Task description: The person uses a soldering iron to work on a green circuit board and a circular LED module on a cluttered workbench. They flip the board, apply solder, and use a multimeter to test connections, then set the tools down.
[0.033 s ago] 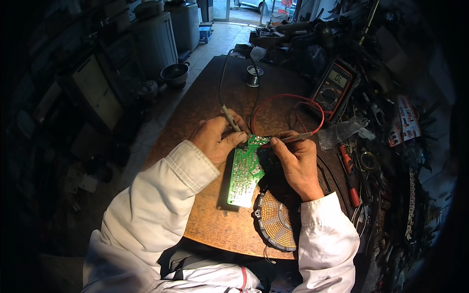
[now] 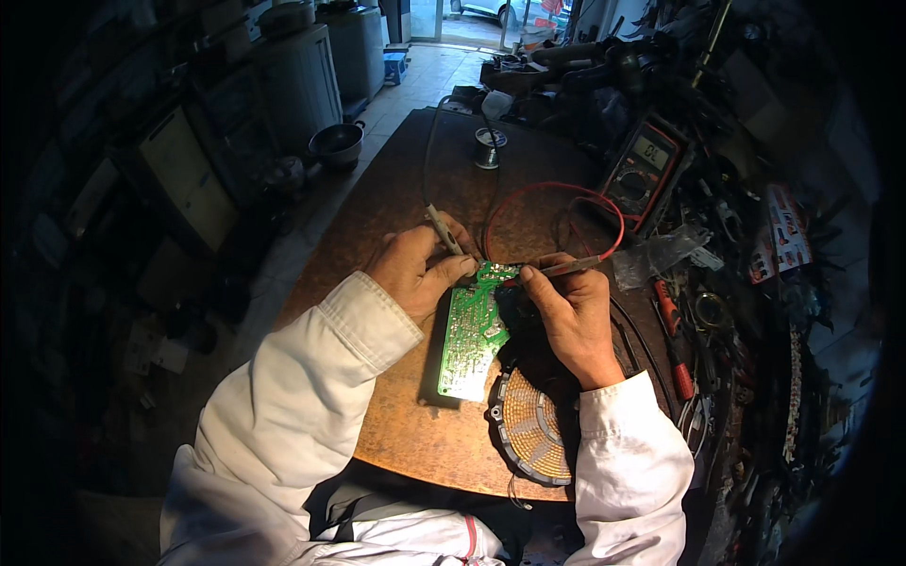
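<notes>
Barely any change from the earlier frame: hands and board kept nearly the same places. Circuit board green, oblong, solder-speckled, near end glaring. It sat over the brown table, far end between both hands. Left hand pinched a pale probe; right hand gripped a red-wired probe.

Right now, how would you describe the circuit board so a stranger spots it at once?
Over the brown table, find the left hand and right hand. The circuit board reaches from between them toward the near edge. Its bright green, elongated face sets it apart from the round, yellow-dotted disc beside it.
</notes>
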Demonstrator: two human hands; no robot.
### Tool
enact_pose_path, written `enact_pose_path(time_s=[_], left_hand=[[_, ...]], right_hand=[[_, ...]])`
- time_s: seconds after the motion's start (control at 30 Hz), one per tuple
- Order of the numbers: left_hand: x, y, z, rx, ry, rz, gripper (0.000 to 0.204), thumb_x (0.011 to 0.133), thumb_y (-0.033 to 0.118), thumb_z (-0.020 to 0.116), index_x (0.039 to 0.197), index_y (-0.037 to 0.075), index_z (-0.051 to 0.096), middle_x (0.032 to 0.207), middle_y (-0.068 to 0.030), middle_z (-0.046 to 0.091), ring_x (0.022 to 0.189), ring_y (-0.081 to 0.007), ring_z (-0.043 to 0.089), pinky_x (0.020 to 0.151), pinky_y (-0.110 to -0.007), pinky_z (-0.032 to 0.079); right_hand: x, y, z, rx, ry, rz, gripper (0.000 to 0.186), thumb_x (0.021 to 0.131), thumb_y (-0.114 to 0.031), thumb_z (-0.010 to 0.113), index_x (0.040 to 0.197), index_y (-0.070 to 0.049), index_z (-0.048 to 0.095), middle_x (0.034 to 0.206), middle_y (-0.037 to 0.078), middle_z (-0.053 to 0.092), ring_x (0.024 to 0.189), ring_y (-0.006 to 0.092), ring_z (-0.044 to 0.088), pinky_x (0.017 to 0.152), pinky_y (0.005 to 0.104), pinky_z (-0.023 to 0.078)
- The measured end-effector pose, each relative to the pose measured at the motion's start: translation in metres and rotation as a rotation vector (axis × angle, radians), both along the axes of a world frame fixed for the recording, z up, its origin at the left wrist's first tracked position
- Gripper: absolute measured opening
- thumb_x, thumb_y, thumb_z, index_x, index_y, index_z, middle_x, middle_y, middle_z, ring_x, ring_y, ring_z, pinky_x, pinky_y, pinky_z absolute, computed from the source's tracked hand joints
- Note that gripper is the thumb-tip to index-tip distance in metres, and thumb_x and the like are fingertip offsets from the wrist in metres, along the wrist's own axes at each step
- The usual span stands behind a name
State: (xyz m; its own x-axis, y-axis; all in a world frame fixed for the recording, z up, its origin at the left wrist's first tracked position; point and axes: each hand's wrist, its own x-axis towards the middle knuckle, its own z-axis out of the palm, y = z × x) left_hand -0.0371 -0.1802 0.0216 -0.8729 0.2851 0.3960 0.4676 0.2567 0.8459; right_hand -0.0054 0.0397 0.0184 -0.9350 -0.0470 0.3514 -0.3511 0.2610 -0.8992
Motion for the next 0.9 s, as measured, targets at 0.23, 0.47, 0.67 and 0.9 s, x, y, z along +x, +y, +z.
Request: enact_pose_path(time_s=[0.23, 0.47, 0.67, 0.9], left_hand=[[0.004, 0.004, 0.012, -0.012, 0.060, 0.010, 0.018, 0.089, 0.009, 0.071, 0.101, -0.001, 0.062, 0.086, -0.0103, 0.071, 0.086, -0.0177, 0.070, 0.079, -0.032, 0.056], [-0.002, -0.004, -0.003, -0.043, 0.137, 0.005, 0.029, 0.091, 0.014, 0.073, 0.108, -0.005, 0.060, 0.090, -0.0089, 0.067, 0.085, -0.0153, 0.067, 0.079, -0.030, 0.055], [-0.007, 0.003, -0.010, 0.117, -0.076, -0.034, 0.021, 0.094, 0.006, 0.067, 0.110, -0.003, 0.056, 0.095, -0.0097, 0.068, 0.087, -0.0161, 0.070, 0.072, -0.028, 0.058], [-0.004, -0.001, -0.006, 0.117, -0.173, -0.018, 0.024, 0.096, 0.009, 0.067, 0.113, -0.003, 0.054, 0.097, -0.0095, 0.067, 0.088, -0.0157, 0.071, 0.070, -0.026, 0.060]], right_hand=[[-0.002, 0.004, 0.003, 0.052, 0.060, -0.026, 0.016, 0.094, -0.012, 0.067, 0.087, 0.002, 0.069, 0.067, 0.008, 0.064, 0.061, 0.0131, 0.057, 0.057, 0.0303, 0.046], [-0.001, -0.001, 0.001, 0.093, 0.076, 0.009, 0.016, 0.096, -0.012, 0.067, 0.089, 0.002, 0.070, 0.072, 0.002, 0.066, 0.066, 0.0089, 0.058, 0.059, 0.0252, 0.045], [0.002, 0.005, 0.004, 0.023, -0.006, 0.010, 0.017, 0.096, -0.015, 0.070, 0.092, 0.002, 0.069, 0.077, 0.001, 0.068, 0.069, 0.0068, 0.058, 0.061, 0.0224, 0.045], [0.002, -0.003, 0.003, 0.001, 0.028, -0.017, 0.018, 0.095, -0.013, 0.068, 0.086, 0.002, 0.069, 0.068, 0.003, 0.065, 0.062, 0.0079, 0.056, 0.055, 0.0257, 0.043]])
